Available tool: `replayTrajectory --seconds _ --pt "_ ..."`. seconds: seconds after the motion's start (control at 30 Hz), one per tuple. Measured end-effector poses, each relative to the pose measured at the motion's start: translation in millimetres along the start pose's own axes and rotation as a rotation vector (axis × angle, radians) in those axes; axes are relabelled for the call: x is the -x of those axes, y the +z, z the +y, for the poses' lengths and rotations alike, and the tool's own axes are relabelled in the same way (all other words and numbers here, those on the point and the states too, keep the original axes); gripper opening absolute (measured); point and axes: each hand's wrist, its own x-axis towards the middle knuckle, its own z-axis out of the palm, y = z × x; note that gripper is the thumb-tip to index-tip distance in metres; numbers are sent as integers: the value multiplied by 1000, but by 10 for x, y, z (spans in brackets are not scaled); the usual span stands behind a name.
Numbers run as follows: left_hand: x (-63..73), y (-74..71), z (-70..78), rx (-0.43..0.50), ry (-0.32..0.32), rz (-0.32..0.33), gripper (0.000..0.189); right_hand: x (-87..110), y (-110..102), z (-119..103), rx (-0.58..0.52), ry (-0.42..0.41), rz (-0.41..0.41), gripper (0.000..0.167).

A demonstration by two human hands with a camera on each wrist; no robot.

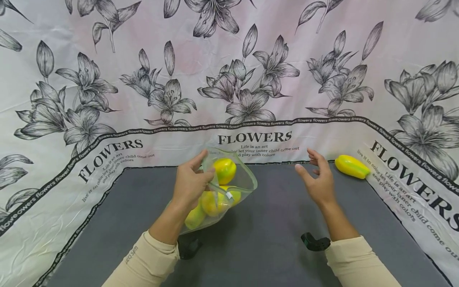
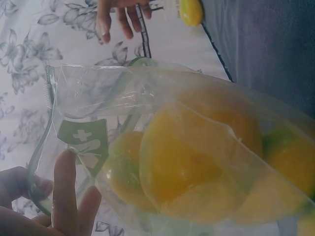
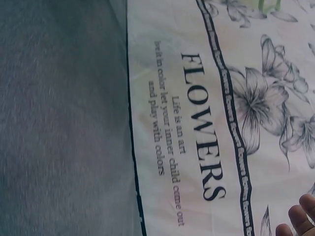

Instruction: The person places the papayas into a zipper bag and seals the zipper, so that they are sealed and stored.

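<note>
My left hand (image 1: 191, 181) pinches the rim of a clear zip bag (image 1: 244, 175) with green edging and a white slider (image 1: 229, 195). The bag hangs tilted above the table, its mouth parted. Inside it lie several yellow fruits (image 1: 225, 170) with green patches, seen large through the plastic in the left wrist view. To the right of the bag, my right hand (image 1: 319, 183) is held up with fingers loosely bent and nothing in them. Nearest to it is a long yellow fruit (image 1: 352, 166) with a green streak. Only fingertips (image 3: 301, 216) of that hand show in the right wrist view.
A dark grey table (image 1: 272, 239) spreads below both hands. White cloth (image 1: 186, 95) printed with flowers and lettering rises at the back and both sides. The lone fruit lies at the table's back right corner, by the cloth. Black straps (image 1: 315, 242) sit near both wrists.
</note>
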Motion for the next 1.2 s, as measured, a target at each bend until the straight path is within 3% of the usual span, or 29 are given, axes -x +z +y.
replayTrajectory --seconds 0.33,0.63,1.0,1.2 --pt "-8 -13 -2 -5 6 -7 65 -71 -378 178 132 45 11 60" --pt "-5 -20 0 -10 19 -7 66 -271 -684 388 194 72 41 65" --pt "0 -49 15 -25 24 7 65 -410 -1020 846 329 270 57 73" --pt "-5 -60 18 -23 15 7 65 -430 -1132 1097 390 373 19 79"
